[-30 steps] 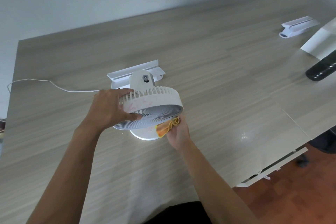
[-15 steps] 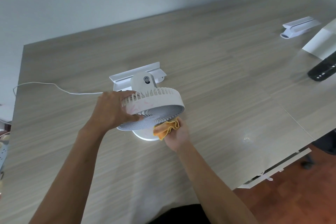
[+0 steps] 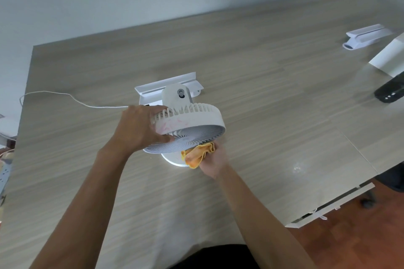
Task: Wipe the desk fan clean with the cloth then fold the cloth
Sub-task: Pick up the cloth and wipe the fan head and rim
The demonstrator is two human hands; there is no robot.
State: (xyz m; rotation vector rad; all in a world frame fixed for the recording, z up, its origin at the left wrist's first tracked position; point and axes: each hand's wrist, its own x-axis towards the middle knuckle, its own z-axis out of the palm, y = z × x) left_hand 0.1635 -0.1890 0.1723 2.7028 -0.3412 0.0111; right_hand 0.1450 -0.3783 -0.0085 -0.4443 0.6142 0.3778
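A white desk fan (image 3: 192, 122) stands on the wooden desk (image 3: 262, 85), its head tilted so the front grille faces down toward me. My left hand (image 3: 140, 129) grips the left side of the fan head, fingers over the rear grille and thumb on the front grille. My right hand (image 3: 213, 160) holds a bunched orange cloth (image 3: 196, 155) against the lower front edge of the grille, above the fan's round base. The rim shows faint pink marks.
A white cable (image 3: 65, 97) runs left from the fan. A white bracket (image 3: 168, 88) lies just behind it; another (image 3: 365, 37) sits far right, by a white box (image 3: 389, 59) and a black object (image 3: 391, 91). The desk edge drops off at right.
The cloth in my right hand has shifted a little along the lower edge of the grille. My left hand keeps its hold on the fan head.
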